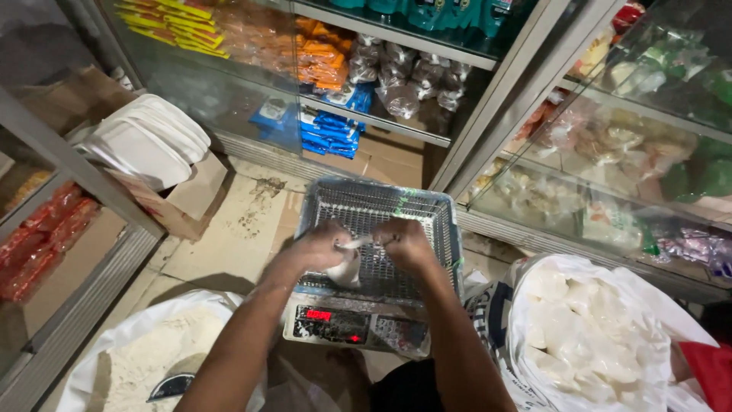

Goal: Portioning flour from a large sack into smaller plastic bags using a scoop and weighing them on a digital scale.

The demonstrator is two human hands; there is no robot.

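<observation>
My left hand and my right hand meet over a grey plastic basket that rests on a digital scale with a red display. Both hands pinch the twisted neck of a small clear bag of white powder, which hangs down into the basket between them. The fingers are closed tight on the bag's top.
An open sack of white flour lies at the lower left. A large sack full of filled white bags stands at the right. Glass display shelves of packaged goods stand behind; a box of white foam trays sits at left.
</observation>
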